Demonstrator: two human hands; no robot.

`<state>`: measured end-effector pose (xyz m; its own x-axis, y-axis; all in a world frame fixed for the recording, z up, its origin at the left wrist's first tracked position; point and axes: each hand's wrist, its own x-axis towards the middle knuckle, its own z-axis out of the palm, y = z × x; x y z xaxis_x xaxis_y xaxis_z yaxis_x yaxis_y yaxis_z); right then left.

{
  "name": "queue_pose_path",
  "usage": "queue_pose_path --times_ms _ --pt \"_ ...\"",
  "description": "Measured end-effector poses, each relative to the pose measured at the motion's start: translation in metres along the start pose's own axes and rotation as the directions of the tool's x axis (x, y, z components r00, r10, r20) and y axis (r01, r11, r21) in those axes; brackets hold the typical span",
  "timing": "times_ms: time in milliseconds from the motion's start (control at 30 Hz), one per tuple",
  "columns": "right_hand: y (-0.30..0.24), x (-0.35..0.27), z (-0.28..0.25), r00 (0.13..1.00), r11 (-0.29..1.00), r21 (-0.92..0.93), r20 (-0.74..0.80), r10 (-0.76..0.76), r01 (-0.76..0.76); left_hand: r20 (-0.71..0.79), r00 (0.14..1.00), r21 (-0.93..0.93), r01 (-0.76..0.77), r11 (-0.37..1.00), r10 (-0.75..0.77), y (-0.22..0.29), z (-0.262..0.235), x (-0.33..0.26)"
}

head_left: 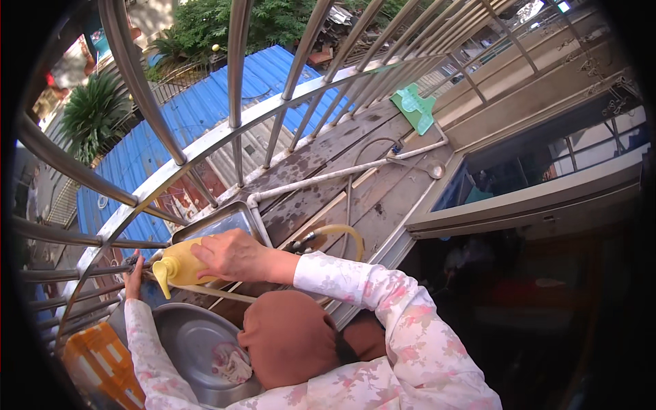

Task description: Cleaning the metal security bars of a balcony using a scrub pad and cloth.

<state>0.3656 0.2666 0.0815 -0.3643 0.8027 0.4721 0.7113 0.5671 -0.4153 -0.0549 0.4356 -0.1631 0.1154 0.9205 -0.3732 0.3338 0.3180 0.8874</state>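
My right hand (229,255) is wrapped round a yellow pump bottle (183,266), tipped on its side with its spout pointing down toward the left. Just left of the spout, my left hand (133,281) is at the metal bars, its fingers closed on a small dark grey scrubber (132,261). What kind of scrubber it is, I cannot tell. Beneath my arms lies a wide grey metal basin (183,335) with a crumpled, pink-marked pale cloth (232,363) in it. Behind the bottle is a rectangular metal tray (232,222).
Metal bars (236,82) enclose the wet ledge (321,167) on the left and far side. A white pipe (321,179), a ladle (435,168) and a green plastic dustpan-like piece (415,109) lie along it. A yellow hose (352,236) curls nearby. An orange crate (102,365) stands lower left.
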Motion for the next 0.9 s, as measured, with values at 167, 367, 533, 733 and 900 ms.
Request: queue_pose_path --times_ms 167,367,533,733,900 --pt "0.005 -0.001 -0.003 0.999 1.0 -0.001 -0.03 0.031 -0.031 -0.139 0.973 -0.095 -0.2 0.975 0.186 0.171 0.018 -0.087" --pt "-0.004 0.001 0.007 0.998 0.999 0.037 -0.059 0.005 -0.002 -0.272 0.887 0.009 -0.387 0.922 0.374 0.158 -0.029 -0.078" --pt "0.0 -0.008 -0.01 0.999 1.0 0.017 -0.039 0.023 -0.022 -0.238 0.917 0.154 -0.289 0.945 0.32 0.148 0.033 -0.062" --pt "-0.006 0.008 0.006 0.997 0.994 0.09 -0.037 -0.062 0.065 -0.233 0.958 -0.007 -0.176 0.984 0.17 0.073 0.019 -0.053" --pt "0.003 0.009 -0.005 1.0 1.0 -0.022 0.015 0.018 -0.018 -0.193 0.96 0.703 -0.01 0.711 0.205 0.013 0.064 -0.017"
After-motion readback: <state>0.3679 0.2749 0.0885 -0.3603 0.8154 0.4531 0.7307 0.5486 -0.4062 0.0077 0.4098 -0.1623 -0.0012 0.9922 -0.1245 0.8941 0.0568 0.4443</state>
